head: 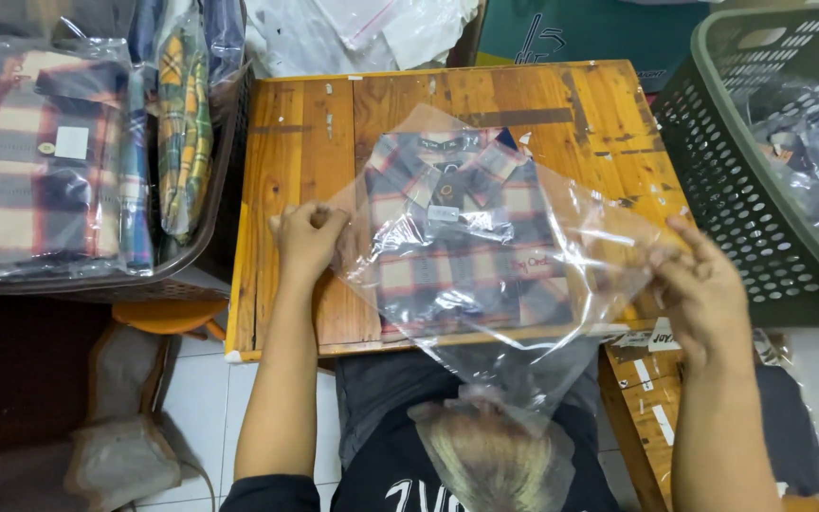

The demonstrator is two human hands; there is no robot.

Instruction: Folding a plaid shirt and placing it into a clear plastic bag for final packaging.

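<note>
Looking down from a head-worn camera, the view takes in a small wooden table (296, 123) with orange-brown planks and two bare forearms reaching over it. Both hands hold up a clear plastic bag (580, 256), stretched between them just above the tabletop. The bag is thin, glossy and crinkled, with bright streaks of reflected light across it, and its lower end sags past the near edge of the table toward the person's lap. The left hand (307, 239) is closed on the bag's left edge, fingers curled around the film. The right hand (703, 289) pinches the bag's right edge between thumb and fingers, out beyond the table's right side.

Seen through the bag, a folded shirt (462, 237) lies flat near the middle of the table. It is plaid, in dark navy, cream and red bands, with the collar pointing away from the person and a small tag near the collar. Whether the shirt is inside the bag or only under it cannot be told.

To the left, a dark basket (210, 228) holds more folded plaid shirts already wrapped in plastic. To the right stands a green perforated basket (713, 161) with dark bagged items inside. White floor tiles show below the table.
</note>
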